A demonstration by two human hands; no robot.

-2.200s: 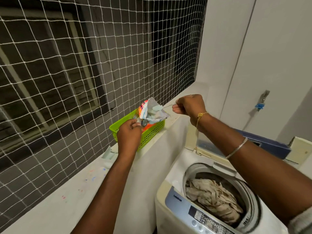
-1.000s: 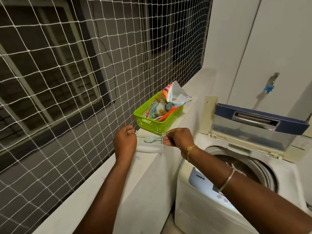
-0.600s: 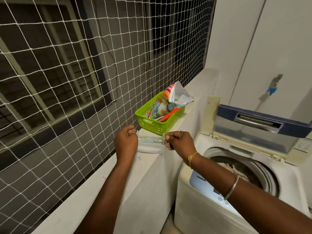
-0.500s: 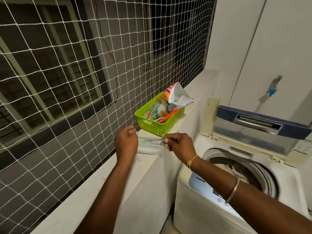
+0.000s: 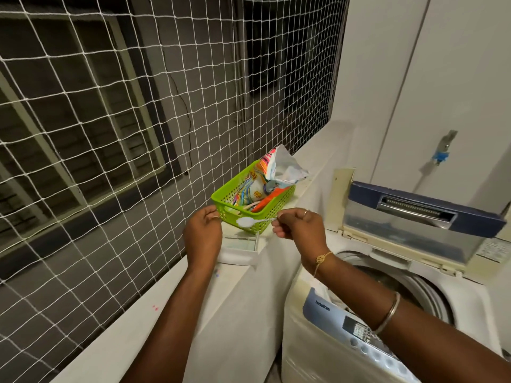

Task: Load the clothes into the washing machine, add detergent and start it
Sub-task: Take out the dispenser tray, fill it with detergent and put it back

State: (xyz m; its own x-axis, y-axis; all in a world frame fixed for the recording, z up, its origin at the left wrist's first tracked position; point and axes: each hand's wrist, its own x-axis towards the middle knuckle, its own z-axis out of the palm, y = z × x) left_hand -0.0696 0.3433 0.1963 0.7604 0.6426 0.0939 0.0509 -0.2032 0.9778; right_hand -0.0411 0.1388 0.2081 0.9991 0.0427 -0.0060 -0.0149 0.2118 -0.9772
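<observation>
The right hand [image 5: 300, 229] pinched a spoon [image 5: 260, 220] of detergent [image 5: 242, 222] between its fingers near the drawer [image 5: 239, 246]; the left hand [image 5: 203, 236] fingers' hold was unclear; the washing machine [image 5: 345, 341] stood open, seemingly unstarted.

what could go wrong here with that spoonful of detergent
1. The spoon is heaped with powder, and the right hand pinches only its handle end. A slight tilt could spill powder onto the ledge instead of into the detergent tray.
2. The tray sits near the ledge's edge beside the washing machine, so a nudge might knock it off.
</observation>
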